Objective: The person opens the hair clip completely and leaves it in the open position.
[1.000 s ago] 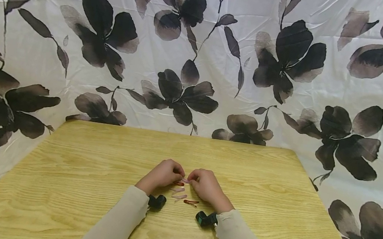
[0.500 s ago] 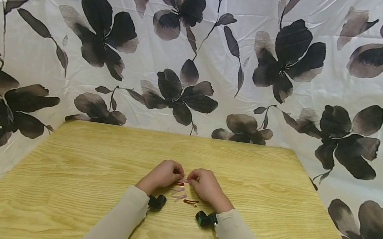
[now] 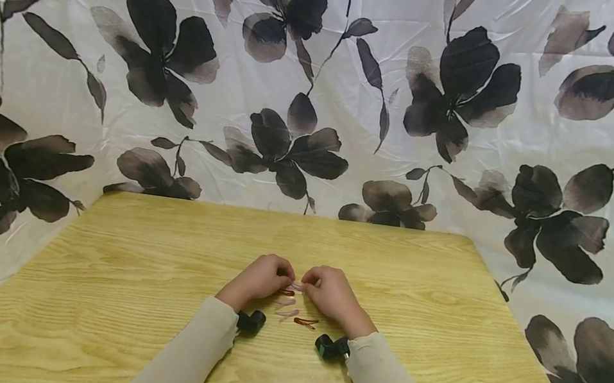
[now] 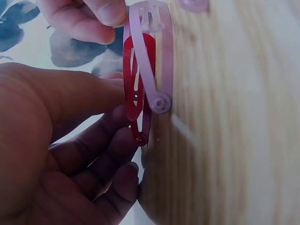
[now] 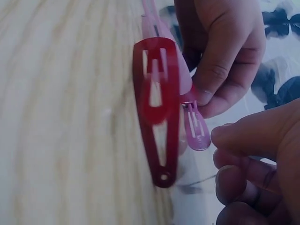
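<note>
In the head view my left hand [image 3: 259, 281] and right hand [image 3: 332, 297] face each other low over the table, fingertips close together. Between them lies a pink snap hair clip [image 3: 297, 287]. My left thumb and finger pinch it at one side; in the right wrist view, my right thumb [image 5: 243, 133] and fingertips meet the rounded end of the pink hair clip [image 5: 198, 133]. A red hair clip [image 3: 287, 292] lies just nearer, beside the left fingers. Two more pink hair clips [image 3: 286, 312] and another red hair clip [image 3: 305, 322] follow below. Clips overlap in both wrist views, partly hiding the pinched one.
The wooden table [image 3: 173, 232] spreads wide around the hands. A floral cloth [image 3: 312, 153] hangs behind its far edge. Each wrist carries a black camera, the left camera [image 3: 251, 322] and the right camera [image 3: 330, 347], close to the loose clips.
Both hands stay nearly in place, with the fingertips slightly farther apart now. The loose hair clips keep their places; the whole head view has shifted slightly.
</note>
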The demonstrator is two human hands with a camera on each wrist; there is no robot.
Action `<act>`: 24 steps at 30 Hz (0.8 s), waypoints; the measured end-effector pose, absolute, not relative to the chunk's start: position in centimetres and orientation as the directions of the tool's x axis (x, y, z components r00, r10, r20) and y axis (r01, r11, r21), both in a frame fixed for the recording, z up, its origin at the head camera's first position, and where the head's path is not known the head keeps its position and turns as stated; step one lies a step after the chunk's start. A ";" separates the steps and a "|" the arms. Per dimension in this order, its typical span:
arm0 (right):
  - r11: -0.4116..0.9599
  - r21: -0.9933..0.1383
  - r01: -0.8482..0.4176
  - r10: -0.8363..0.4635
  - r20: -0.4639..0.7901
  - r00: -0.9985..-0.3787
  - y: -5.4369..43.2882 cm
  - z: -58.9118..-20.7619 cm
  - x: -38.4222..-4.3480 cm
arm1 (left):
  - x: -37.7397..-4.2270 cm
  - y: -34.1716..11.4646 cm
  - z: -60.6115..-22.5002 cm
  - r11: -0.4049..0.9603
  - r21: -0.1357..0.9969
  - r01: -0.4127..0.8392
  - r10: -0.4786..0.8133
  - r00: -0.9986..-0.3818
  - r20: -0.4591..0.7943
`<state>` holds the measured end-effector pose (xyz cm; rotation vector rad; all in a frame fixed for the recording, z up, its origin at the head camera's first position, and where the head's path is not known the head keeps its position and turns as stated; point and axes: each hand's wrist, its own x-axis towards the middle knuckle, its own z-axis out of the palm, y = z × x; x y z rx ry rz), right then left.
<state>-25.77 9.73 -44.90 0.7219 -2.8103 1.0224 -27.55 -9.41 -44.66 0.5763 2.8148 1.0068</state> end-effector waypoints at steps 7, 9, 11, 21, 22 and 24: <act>0.679 -0.602 -0.420 -0.386 0.194 -0.902 10.0 -44.3 -25.9 | -27.4 -9.4 -44.0 0.703 0.647 0.296 0.368 -0.929 0.025; 0.678 -0.603 -0.421 -0.381 0.202 -0.902 10.1 -44.1 -25.9 | -27.3 -9.3 -43.9 0.702 0.650 0.293 0.365 -0.931 0.025; 0.678 -0.603 -0.420 -0.374 0.209 -0.904 10.2 -44.0 -26.0 | -27.3 -9.3 -43.8 0.697 0.656 0.290 0.362 -0.932 0.027; 0.667 -0.638 -0.385 -0.316 0.226 -0.922 10.8 -43.5 -26.1 | -26.9 -9.1 -43.3 0.673 0.678 0.295 0.366 -0.930 0.041; 0.669 -0.638 -0.382 -0.311 0.226 -0.923 10.9 -43.5 -26.1 | -26.9 -9.1 -43.3 0.674 0.676 0.298 0.369 -0.929 0.042; 0.669 -0.643 -0.373 -0.304 0.221 -0.927 11.1 -43.5 -26.2 | -26.8 -9.0 -43.2 0.679 0.669 0.302 0.370 -0.928 0.043</act>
